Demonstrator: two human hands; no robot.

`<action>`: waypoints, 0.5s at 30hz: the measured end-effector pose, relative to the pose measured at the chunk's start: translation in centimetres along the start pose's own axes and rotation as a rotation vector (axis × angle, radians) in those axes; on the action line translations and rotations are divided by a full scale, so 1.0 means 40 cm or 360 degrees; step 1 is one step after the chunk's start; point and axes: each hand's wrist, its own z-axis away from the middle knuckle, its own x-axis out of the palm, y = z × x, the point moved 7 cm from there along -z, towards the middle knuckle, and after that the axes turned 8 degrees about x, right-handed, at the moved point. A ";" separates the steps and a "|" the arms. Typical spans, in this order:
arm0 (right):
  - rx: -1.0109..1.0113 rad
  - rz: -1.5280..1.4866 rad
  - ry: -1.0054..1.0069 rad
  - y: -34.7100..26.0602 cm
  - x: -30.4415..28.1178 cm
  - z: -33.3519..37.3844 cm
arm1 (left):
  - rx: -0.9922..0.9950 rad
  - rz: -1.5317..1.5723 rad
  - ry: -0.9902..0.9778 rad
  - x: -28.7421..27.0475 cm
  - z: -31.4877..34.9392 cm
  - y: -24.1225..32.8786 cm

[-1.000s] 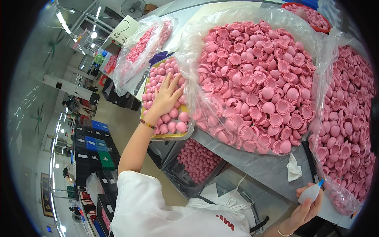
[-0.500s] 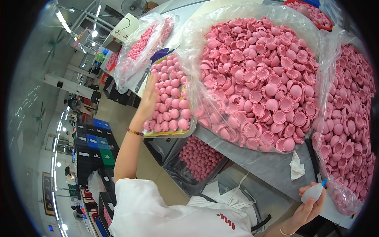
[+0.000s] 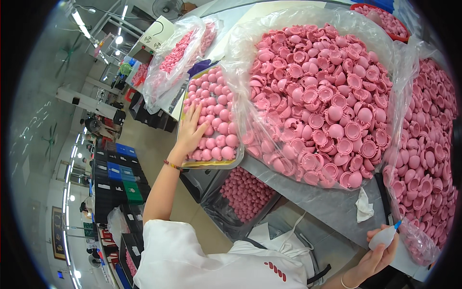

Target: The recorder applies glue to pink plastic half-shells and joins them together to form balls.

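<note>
My left hand [image 3: 191, 131] lies with fingers spread over the left side of a shallow tray [image 3: 216, 165]. Its fingers touch the round pink balls [image 3: 222, 114] that fill the tray in rows. At the lower right, my right hand [image 3: 380, 257] is wrapped round a small white squeeze bottle [image 3: 383, 237] with a blue nozzle that points up and to the right. A large clear plastic bag [image 3: 240, 30] lies open beside the tray, heaped with pink hollow half-shells [image 3: 317, 103].
A second bag of pink shells [image 3: 421, 144] stands at the far right. Below the tray, a dark bin [image 3: 211, 216] holds more pink balls. A crumpled white tissue [image 3: 364, 206] lies on the grey table [image 3: 317, 202]. Farther back are a red basin [image 3: 402, 36] and a boxy machine [image 3: 156, 36].
My left hand has moved from the tray's left edge inward onto the balls, its fingers now spread. My right hand keeps holding the squeeze bottle. The view has shifted slightly.
</note>
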 end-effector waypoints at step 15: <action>0.0076 -0.0040 0.0009 -0.007 0.011 -0.007 | 0.0004 0.0231 0.0636 -0.093 -0.242 -0.001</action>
